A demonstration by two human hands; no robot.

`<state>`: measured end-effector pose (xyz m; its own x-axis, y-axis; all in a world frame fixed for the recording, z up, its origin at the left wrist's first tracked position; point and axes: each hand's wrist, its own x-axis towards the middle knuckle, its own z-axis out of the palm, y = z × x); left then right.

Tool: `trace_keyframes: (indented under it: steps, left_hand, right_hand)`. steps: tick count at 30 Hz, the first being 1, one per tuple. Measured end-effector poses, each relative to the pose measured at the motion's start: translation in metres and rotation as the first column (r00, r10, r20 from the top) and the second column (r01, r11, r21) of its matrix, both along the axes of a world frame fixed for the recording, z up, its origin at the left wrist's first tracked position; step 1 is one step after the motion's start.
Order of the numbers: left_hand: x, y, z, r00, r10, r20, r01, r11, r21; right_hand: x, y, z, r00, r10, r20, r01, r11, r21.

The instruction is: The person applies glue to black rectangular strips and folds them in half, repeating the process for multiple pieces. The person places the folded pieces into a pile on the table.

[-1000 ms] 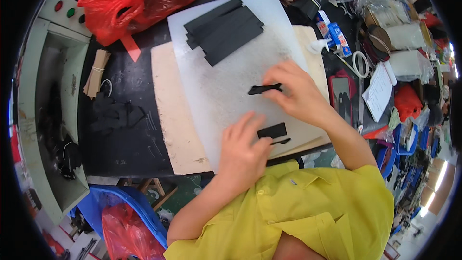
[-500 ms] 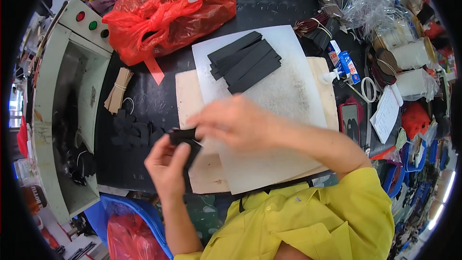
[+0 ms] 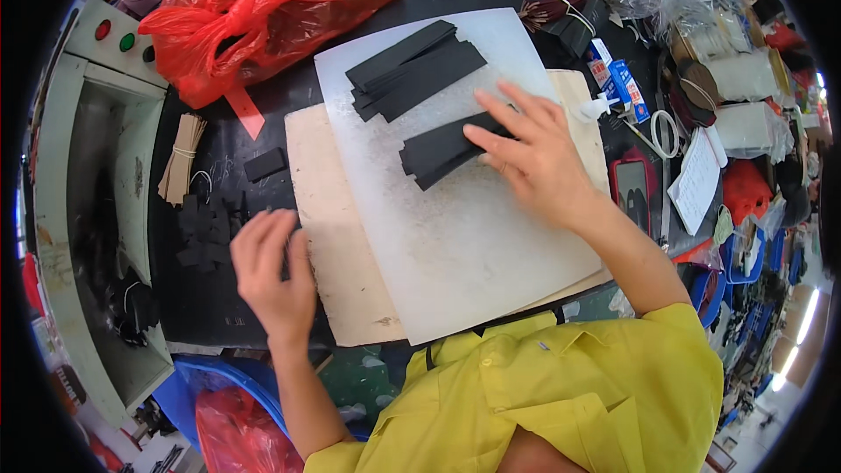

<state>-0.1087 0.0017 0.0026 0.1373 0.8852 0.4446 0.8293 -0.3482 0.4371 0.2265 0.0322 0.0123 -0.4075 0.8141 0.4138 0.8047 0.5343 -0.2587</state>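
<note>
My right hand point(image 3: 541, 158) is spread over a bunch of flat black strips point(image 3: 438, 153) on the white sheet, its fingertips touching their right end. The fingers are apart, and what lies under the palm is hidden. Another fanned stack of black strips point(image 3: 403, 70) lies just beyond, towards the far edge of the sheet. My left hand point(image 3: 273, 276) hovers by the board's left edge, fingers loosely bent and thumb apart, with nothing seen in it. A small black block-like piece point(image 3: 265, 165) rests on the dark table beyond that hand.
Beneath the white sheet point(image 3: 491, 245) lies a pale board point(image 3: 324, 236). Black scraps point(image 3: 206, 232) and a tied tan strip bundle point(image 3: 182, 158) lie at left. A red plastic bag point(image 3: 272, 17) sits at far left; a phone point(image 3: 631, 188) and notepad point(image 3: 698, 184) lie at right.
The black piece has left my hands, and a small black block now lies on the table. My right hand has moved right onto the strips; some now lie apart from the stack.
</note>
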Motion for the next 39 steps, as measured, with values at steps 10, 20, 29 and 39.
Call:
trace_keyframes:
  steps: [10, 20, 29, 39]
  left_hand:
    - [0.116, 0.052, -0.01, 0.922, -0.377, 0.084, 0.375, 0.926, 0.045]
    - [0.108, 0.015, 0.001, 0.918, -0.334, -0.215, 0.374, 0.91, 0.178]
    - [0.101, -0.018, -0.01, 0.925, -0.372, 0.076, 0.378, 0.92, -0.104]
    - [0.106, -0.014, -0.013, 0.939, -0.275, 0.207, 0.301, 0.948, -0.107]
  right_hand:
    - [0.017, -0.091, 0.012, 0.936, -0.001, -0.353, -0.206, 0.809, -0.55]
    - [0.04, -0.061, 0.017, 0.956, -0.093, -0.278, 0.014, 0.962, -0.273]
    - [0.003, -0.017, -0.007, 0.98, 0.099, -0.17, -0.137, 0.965, -0.226]
    - [0.025, 0.047, 0.007, 0.956, -0.006, -0.293, -0.096, 0.938, -0.333]
